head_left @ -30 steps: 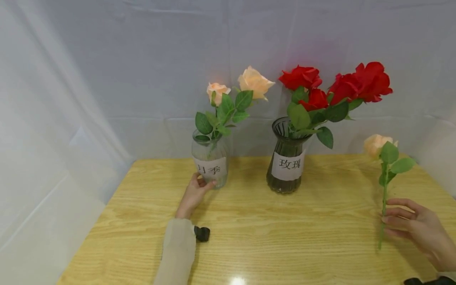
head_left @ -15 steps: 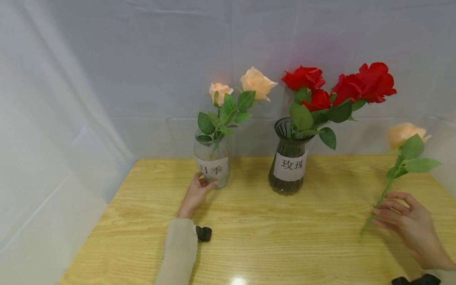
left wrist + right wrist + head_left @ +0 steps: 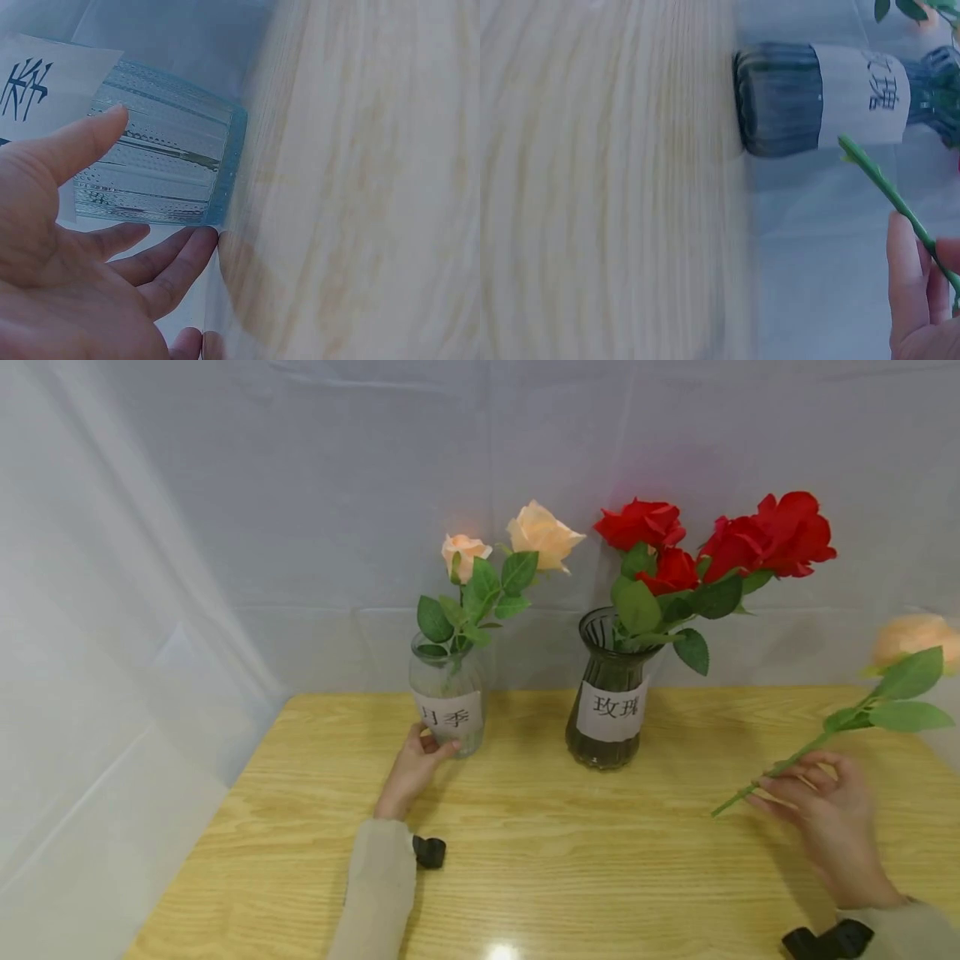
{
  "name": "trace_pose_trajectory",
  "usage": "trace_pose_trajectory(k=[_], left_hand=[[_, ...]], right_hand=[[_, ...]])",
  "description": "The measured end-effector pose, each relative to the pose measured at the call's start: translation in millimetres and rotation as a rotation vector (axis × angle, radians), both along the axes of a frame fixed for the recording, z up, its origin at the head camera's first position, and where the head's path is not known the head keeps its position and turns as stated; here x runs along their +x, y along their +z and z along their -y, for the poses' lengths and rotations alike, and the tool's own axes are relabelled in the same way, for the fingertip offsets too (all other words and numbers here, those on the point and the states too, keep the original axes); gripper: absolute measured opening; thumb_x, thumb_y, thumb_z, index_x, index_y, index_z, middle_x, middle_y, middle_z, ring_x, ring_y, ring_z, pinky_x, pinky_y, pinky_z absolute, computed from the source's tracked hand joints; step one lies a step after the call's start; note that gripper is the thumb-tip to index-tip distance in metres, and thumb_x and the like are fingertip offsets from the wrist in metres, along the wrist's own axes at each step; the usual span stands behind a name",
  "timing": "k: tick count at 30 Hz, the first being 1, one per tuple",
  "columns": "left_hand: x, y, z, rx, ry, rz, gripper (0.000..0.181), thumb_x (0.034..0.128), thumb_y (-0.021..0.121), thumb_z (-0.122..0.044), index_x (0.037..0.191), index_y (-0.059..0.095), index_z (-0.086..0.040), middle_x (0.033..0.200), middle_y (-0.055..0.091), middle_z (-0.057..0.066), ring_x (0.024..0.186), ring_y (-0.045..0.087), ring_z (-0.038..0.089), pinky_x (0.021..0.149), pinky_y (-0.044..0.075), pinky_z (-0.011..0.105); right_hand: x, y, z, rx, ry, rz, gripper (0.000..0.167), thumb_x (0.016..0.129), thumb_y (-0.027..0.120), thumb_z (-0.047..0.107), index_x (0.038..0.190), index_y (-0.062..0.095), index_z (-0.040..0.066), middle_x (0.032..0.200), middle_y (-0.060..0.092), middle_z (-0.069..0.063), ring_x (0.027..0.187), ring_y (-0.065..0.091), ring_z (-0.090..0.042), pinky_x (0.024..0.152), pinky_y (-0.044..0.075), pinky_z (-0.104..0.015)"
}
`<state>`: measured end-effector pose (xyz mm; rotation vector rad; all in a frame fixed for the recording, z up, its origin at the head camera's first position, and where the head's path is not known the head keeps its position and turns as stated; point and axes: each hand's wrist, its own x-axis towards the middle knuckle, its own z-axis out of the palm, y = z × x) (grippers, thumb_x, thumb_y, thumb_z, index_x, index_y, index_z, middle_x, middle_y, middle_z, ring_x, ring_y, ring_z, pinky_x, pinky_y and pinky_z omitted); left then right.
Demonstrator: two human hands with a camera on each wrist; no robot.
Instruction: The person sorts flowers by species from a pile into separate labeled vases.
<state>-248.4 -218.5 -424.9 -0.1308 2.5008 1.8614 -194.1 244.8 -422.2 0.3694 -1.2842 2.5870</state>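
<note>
At the left of the head view, my left hand (image 3: 408,772) holds the lower part of a clear glass vase (image 3: 448,677) that stands upright on the table. In the left wrist view, the thumb lies across the front of the ribbed glass and the fingers touch its side near the base. Two peach roses (image 3: 542,535) with green leaves stand in this vase. My right hand (image 3: 832,822) pinches the stem of another peach rose (image 3: 909,677) above the table. Its bloom leans up to the right, and the bare stem end (image 3: 874,172) points left toward the dark vase.
A dark glass vase (image 3: 602,753) with several red roses (image 3: 663,547) stands right of the clear one. Both vases bear white paper labels (image 3: 611,710) with black characters. Behind the wooden table (image 3: 525,843) hangs a pale sheet (image 3: 315,527).
My right hand has moved left and slightly up, tilting the peach rose from nearly upright until its stem end points left and its bloom right. My left hand has stayed on the vase.
</note>
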Motion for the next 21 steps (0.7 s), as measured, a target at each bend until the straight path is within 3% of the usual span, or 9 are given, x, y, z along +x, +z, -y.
trace_pose_trajectory(k=[6,14,21], left_hand=[[0.0,-0.9,-0.4,0.012,-0.008,-0.005,0.078,0.1004,0.065,-0.021,0.157,0.018,0.006,0.150,0.038,0.035,0.139,0.040,0.046,0.113,0.033,0.058],[-1.3,-1.9,-1.1,0.005,0.006,-0.009,0.075,0.1005,0.064,-0.018,0.156,0.020,0.007,0.148,0.041,0.035,0.137,0.042,0.045,0.112,0.036,0.056],[-0.1,-0.5,-1.6,0.022,0.008,-0.014,0.075,0.1003,0.064,-0.016,0.156,0.019,0.007,0.148,0.041,0.035,0.137,0.043,0.045,0.112,0.036,0.056]], right_hand=[[-1.4,7.8,21.8,0.050,-0.115,-0.019,0.039,0.089,0.045,-0.032,0.108,0.044,0.001,0.089,0.069,-0.012,0.076,0.072,-0.023,0.063,0.061,-0.040],[-5.3,17.5,44.8,0.075,-0.201,0.019,0.038,0.089,0.047,-0.030,0.106,0.043,0.003,0.085,0.068,-0.010,0.074,0.070,-0.019,0.061,0.061,-0.037],[-8.6,26.9,67.2,0.046,-0.316,0.008,0.035,0.088,0.050,-0.029,0.101,0.045,0.003,0.081,0.065,-0.012,0.072,0.067,-0.020,0.061,0.061,-0.037]])
